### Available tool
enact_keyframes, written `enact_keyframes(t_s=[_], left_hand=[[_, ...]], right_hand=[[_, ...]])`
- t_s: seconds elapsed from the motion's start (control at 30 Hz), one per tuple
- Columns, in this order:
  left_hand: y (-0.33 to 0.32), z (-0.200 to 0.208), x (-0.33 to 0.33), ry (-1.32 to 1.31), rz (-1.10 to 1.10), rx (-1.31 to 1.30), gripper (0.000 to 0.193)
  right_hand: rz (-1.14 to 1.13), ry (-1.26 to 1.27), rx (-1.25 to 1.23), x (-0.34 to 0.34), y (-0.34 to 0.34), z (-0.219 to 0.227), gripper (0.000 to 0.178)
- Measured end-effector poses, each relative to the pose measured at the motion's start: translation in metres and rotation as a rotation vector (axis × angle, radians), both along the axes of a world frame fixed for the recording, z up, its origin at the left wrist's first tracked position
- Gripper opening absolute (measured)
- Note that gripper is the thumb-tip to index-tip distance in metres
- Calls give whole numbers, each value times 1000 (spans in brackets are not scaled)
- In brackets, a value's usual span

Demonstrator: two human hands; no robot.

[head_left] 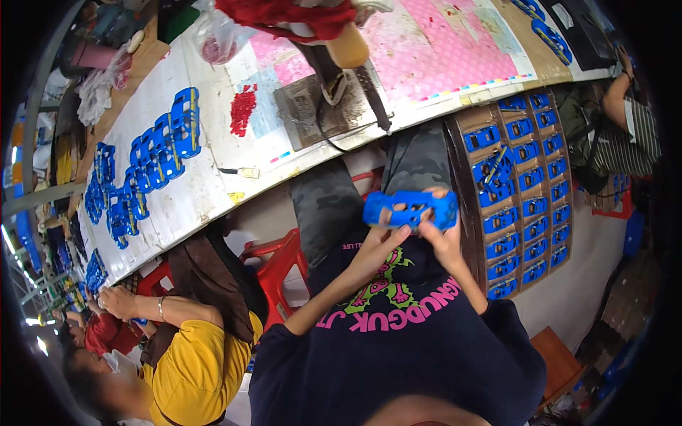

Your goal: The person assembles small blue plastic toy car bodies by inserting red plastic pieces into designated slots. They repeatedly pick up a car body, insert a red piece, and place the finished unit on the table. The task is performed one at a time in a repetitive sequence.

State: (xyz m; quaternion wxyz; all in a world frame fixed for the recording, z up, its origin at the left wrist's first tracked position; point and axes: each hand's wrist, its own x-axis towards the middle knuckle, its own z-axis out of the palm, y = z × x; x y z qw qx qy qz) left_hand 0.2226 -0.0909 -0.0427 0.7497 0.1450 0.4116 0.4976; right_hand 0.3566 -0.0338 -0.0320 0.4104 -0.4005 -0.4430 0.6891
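Observation:
Over my lap I hold a blue toy car body (408, 206), which has window openings cut through it. My left hand (386, 240) is closed on its left end, the thumb along the near edge. Gripping the right end is my right hand (444, 238), with some fingers showing above the far edge and through the openings. Some fingers of both hands are hidden by the shell. Right of my legs lies a brown board (513, 192) bearing rows of similar blue car bodies, one lying crosswise on others.
On the white table (206, 177) stand rows of blue car bodies (163, 145) and a pile of small red pieces (243, 110). A machine with red cloth (305, 18) rises ahead. A co-worker in yellow (202, 362) sits left by a red stool (277, 266); another person (632, 121) is far right.

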Motion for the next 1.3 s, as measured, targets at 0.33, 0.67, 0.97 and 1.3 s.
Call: enact_keyframes(t_s=[0.33, 0.67, 0.97, 1.3], left_hand=[[-10, 46, -98, 202, 668, 408, 52], [116, 82, -249, 1525, 590, 149, 50], [142, 40, -266, 1943, 570, 211, 48], [146, 27, -290, 2297, 590, 264, 50]], right_hand=[[442, 93, -23, -28, -18, -17, 49], [378, -29, 41, -26, -15, -21, 27], [293, -108, 75, -23, -12, -35, 20], [276, -170, 121, -23, -10, -42, 16]])
